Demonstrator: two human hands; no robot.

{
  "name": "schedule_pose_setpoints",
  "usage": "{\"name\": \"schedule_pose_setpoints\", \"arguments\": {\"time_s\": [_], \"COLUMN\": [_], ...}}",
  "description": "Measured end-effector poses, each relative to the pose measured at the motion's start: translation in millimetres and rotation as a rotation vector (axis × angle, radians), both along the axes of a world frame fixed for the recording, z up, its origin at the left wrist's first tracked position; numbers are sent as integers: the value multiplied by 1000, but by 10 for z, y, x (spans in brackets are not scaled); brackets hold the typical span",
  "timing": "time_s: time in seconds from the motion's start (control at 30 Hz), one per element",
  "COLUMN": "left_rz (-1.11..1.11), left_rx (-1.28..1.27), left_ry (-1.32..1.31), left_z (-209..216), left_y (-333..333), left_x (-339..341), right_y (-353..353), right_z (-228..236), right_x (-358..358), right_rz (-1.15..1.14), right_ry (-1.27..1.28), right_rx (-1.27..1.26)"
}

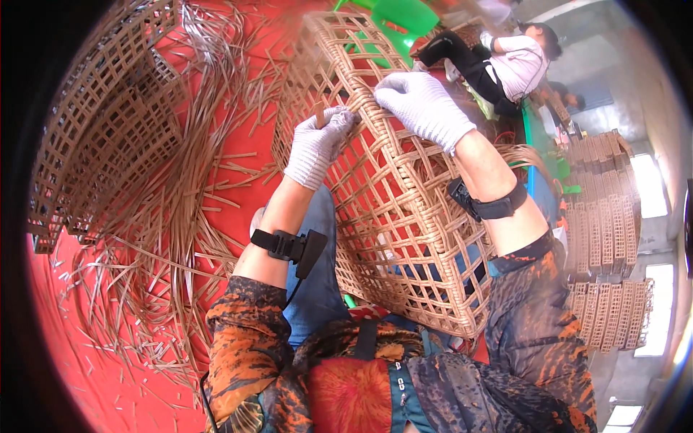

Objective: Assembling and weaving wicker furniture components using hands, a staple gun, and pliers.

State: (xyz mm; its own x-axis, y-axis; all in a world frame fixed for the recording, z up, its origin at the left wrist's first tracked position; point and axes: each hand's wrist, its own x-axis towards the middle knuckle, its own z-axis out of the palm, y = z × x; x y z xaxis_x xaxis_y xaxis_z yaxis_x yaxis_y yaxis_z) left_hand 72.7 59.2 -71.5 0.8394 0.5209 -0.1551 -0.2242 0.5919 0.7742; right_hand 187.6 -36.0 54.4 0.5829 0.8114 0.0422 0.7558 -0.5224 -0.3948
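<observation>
A large woven basket (413,209) of tan strips, with open lattice sides and a thick braided edge, leans across my lap. My left hand (320,146), in a white knitted glove, is closed beside the braided edge, against the lattice. A short flat brown strip (319,114) sticks up from its fingers. My right hand (424,110), gloved the same way, rests at the other side of that edge. Its fingers are curled together near the weave, and what they hold, if anything, is hidden.
Long loose strips (195,166) lie heaped on the red floor covering (79,317) at left. Lattice panels (123,108) stand at far left. A green plastic chair (404,18) is beyond the basket. A seated person (520,68) is at far right, with stacked panels (603,216) below.
</observation>
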Motion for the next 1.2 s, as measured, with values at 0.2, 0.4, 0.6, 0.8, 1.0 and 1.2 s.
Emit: {"name": "schedule_pose_setpoints", "arguments": {"time_s": [0.2, 0.4, 0.6, 0.8, 1.0, 1.2], "left_rz": [-10, -30, -31, -126, -184, 23], "left_rx": [-17, 26, 233, 110, -49, -78], "left_ry": [-37, -21, -32, -162, -219, -18], "left_z": [-38, -199, -398, -336, -541, -315], "left_y": [22, 137, 117, -73, 145, -17], "left_x": [-10, -22, 93, 294, 135, 143], "right_y": [-5, -218, -1837, -5389, -7400, -7020], "right_z": [-16, 249, 875, 1009, -231, -582], "right_x": [-52, 5, 561, 797, -163, -279], "right_rz": [21, 105, -279, -1013, -1586, -1465], "right_ry": [-110, -36, -62, -604, -273, -504], "right_rx": [-18, 88, 178, -277, -363, -670]}}
